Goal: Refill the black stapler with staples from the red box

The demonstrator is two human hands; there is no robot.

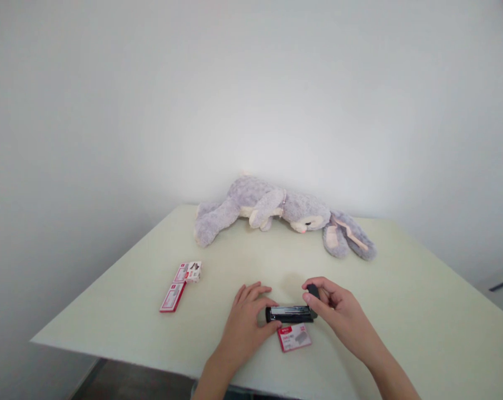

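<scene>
The left hand [249,316] pinches one end of the black stapler [290,315] between its thumb and a finger, and the stapler sits open between both hands' fingers. The right hand [337,304] holds the stapler's lifted top [313,291] with its thumb and fingers. A little red and white box [294,338] is just beside the left thumb's tip, and a fluffy toy bunny [255,194] lies well past the fingers.

A lavender-grey plush rabbit [253,193] with cream patches lies on its side along the far end of the pale greenish tabletop [121,311], its long ears to the right, before a plain whitish wall [251,83]. Toward the left, two flat red-and-white cardboard boxes [173,297] lie end to end, a small white printed carton [194,271] against the farther one.
</scene>
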